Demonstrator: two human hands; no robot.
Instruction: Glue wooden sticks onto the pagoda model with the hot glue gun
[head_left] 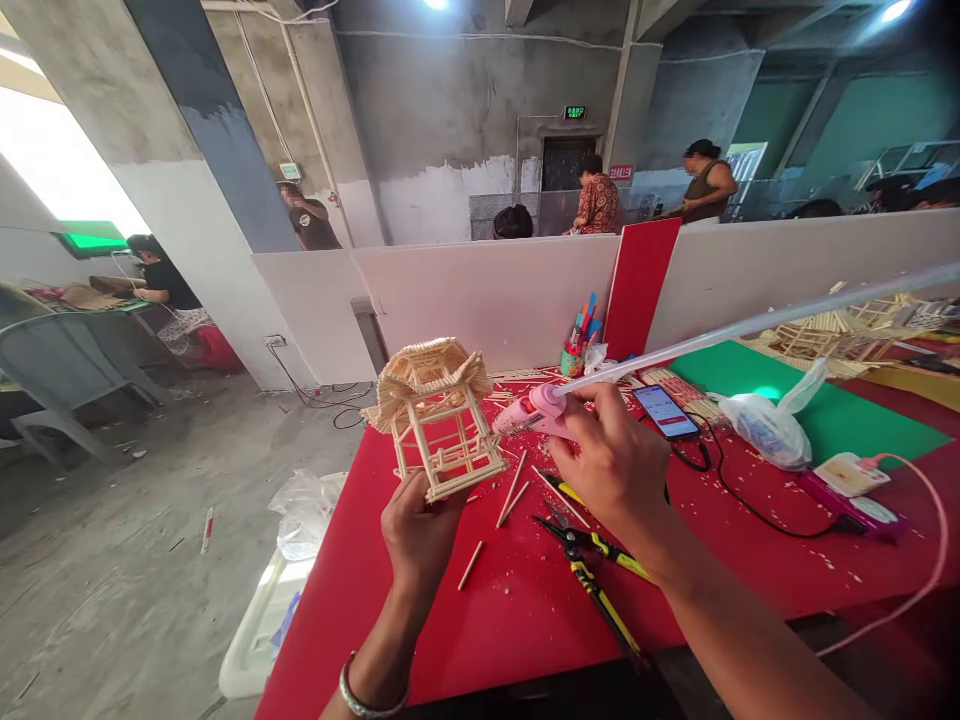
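Observation:
My left hand grips the base of a small pavilion model built from thin wooden sticks, holding it up above the table. In my right hand is a pink hot glue gun, my fingers wrapped round its handle. A long translucent glue stick juts out of its back toward the upper right. The gun's nozzle is close to the model's right side; whether it touches cannot be made out. Below, several loose sticks and yellow-black pliers lie on the table.
On the red table are a phone, a plastic bag, a purple power strip and a green mat. A pen cup stands near the white partition. A white bin is at the left. Several people are beyond.

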